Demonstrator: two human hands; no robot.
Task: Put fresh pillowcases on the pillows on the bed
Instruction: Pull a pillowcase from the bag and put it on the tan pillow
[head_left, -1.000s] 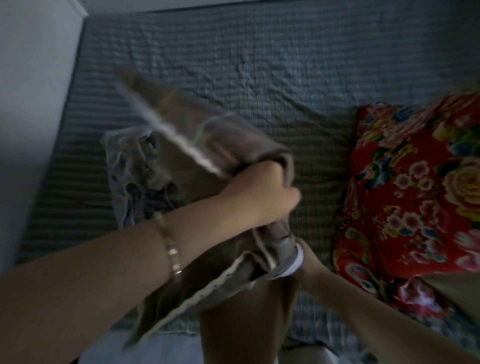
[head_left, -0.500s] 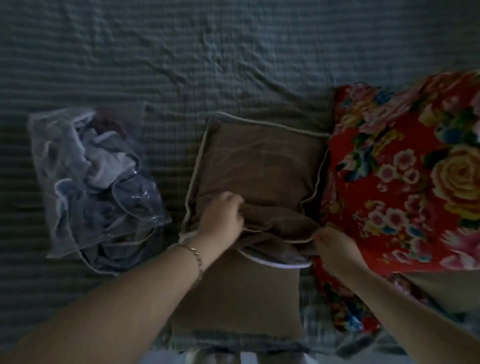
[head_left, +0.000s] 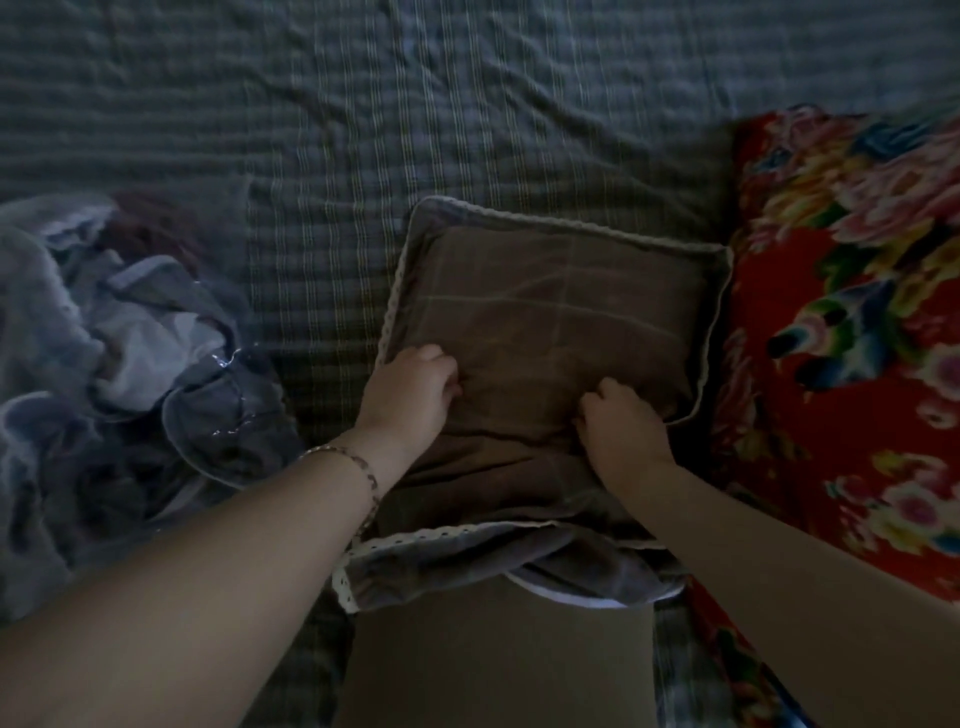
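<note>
1. I judge this to be mid-step. The case (head_left: 561, 312) is partly drawn over the pillow (head_left: 493, 654). Beyond my hands it looks filled and square; behind them it is bunched.
2. My left hand (head_left: 410, 389) is curled, gripping cloth at the case's left edge. My right hand (head_left: 618, 421) is curled too, pinching gathered cloth near the middle. They sit side by side, a little apart, both on top of the case.
3. The lace hem (head_left: 441, 535) lies under my wrists, nearer me than either hand. Past it, closest to me, what I take for the pillow's bare end sticks out.
4. The next move, as I see it, is to drag the bunched cloth toward me over that bare end. It calls for an even pull from both hands, or the hem will skew.
5. A bag (head_left: 130, 364) of cloth lies on the bed (head_left: 467, 104) to the left of my left hand. A floral quilt (head_left: 857, 338) lies right of my right hand, against the case's edge.
</note>
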